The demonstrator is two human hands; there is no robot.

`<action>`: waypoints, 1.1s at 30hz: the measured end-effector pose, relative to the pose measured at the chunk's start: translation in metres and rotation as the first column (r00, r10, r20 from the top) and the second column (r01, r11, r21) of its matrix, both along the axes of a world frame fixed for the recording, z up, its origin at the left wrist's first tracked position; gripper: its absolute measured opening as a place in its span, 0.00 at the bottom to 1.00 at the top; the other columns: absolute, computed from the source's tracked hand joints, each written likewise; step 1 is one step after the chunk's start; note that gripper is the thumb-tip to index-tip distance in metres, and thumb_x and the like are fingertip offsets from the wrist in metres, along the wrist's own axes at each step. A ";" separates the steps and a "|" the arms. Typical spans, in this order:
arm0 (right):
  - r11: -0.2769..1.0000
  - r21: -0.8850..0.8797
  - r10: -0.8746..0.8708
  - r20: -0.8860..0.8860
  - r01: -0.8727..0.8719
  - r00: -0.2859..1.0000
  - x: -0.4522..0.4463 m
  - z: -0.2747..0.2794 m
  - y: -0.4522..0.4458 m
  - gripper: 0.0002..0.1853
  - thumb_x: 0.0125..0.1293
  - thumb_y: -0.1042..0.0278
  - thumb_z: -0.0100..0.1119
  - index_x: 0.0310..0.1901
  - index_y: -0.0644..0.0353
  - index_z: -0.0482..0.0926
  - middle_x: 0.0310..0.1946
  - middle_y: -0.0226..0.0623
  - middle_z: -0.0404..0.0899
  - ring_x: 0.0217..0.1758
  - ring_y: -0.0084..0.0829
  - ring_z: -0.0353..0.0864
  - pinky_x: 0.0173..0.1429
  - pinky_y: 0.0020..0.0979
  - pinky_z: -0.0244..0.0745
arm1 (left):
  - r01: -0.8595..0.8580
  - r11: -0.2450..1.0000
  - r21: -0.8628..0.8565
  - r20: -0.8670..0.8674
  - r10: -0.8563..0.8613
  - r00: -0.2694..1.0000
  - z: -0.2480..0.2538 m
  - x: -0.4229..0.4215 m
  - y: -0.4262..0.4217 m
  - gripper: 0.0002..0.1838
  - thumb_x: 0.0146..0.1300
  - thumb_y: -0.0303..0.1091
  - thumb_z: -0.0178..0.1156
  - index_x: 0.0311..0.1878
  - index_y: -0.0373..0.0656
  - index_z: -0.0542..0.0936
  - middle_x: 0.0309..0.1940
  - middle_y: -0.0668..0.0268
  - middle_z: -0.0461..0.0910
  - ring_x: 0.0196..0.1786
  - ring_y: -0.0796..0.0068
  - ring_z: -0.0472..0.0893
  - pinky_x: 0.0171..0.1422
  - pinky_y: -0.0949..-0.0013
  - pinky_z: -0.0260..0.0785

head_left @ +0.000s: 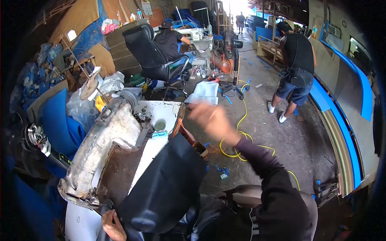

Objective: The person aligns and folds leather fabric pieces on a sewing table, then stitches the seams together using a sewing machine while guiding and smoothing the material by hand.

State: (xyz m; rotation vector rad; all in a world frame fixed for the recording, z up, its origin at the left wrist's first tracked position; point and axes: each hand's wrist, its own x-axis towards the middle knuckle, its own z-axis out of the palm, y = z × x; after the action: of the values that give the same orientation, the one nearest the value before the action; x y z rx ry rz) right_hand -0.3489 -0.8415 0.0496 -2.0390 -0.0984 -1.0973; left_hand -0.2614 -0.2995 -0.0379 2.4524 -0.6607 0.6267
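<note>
A smooth black vinyl sheet (165, 176) lies over my lap and the front of the sewing table. At its lower left edge, my left hand (113, 225) is closed, with fingers bent against the material. My right hand (213, 120) is raised in front of me over the right end of the table, smeared by motion, so its fingers cannot be read. A worn, dirty white sewing machine (102, 138) stands on the table (157, 107) to the left. Near it lie a small round tin (159, 125) and a light blue tool (159, 135).
A yellow cord (242, 116) snakes over the floor beside a standing fan (230, 48). One person (297, 60) stands at the right by stacked panels; another (169, 42) sits at a machine behind a black office chair (148, 52). Blue foam (60, 116) is at left.
</note>
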 end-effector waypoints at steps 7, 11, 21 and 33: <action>0.710 -0.207 0.683 -0.034 -0.673 0.730 0.072 -0.081 0.230 0.15 0.78 0.65 0.64 0.59 0.65 0.84 0.46 0.49 0.86 0.51 0.51 0.88 0.56 0.50 0.83 | -0.015 1.000 -0.011 -0.017 0.014 1.000 -0.002 0.001 0.000 0.06 0.70 0.20 0.65 0.47 0.29 0.87 0.45 0.47 0.88 0.49 0.46 0.86 0.60 0.52 0.77; 0.587 -0.223 0.756 -0.192 -0.778 0.625 0.101 -0.093 0.277 0.15 0.75 0.64 0.65 0.56 0.66 0.84 0.48 0.48 0.85 0.55 0.51 0.85 0.62 0.49 0.80 | 0.017 1.000 -0.010 0.011 -0.016 1.000 0.000 -0.001 0.001 0.07 0.70 0.20 0.65 0.47 0.30 0.88 0.45 0.48 0.88 0.49 0.46 0.86 0.59 0.52 0.78; 0.630 -0.290 0.675 -0.254 -0.720 0.693 0.110 -0.115 0.285 0.16 0.74 0.60 0.68 0.51 0.66 0.86 0.49 0.44 0.86 0.57 0.44 0.81 0.67 0.45 0.74 | -0.005 1.000 -0.013 0.010 0.005 1.000 -0.002 0.001 0.001 0.07 0.69 0.19 0.66 0.48 0.31 0.88 0.45 0.48 0.88 0.49 0.46 0.87 0.59 0.52 0.78; 0.629 -0.292 0.685 -0.231 -0.721 0.691 0.111 -0.122 0.285 0.15 0.74 0.60 0.68 0.50 0.66 0.87 0.49 0.43 0.85 0.59 0.44 0.80 0.70 0.44 0.74 | 0.013 0.996 0.087 0.061 -0.018 0.998 0.010 -0.003 0.000 0.08 0.76 0.26 0.65 0.50 0.33 0.89 0.47 0.48 0.90 0.50 0.44 0.88 0.58 0.51 0.81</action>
State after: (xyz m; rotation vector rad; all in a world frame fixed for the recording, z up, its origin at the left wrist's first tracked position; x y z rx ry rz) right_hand -0.2374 -0.5560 -0.0723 -2.0541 -1.0428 -0.4794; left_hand -0.2641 -0.2990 -0.0283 2.5140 -0.7453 0.6836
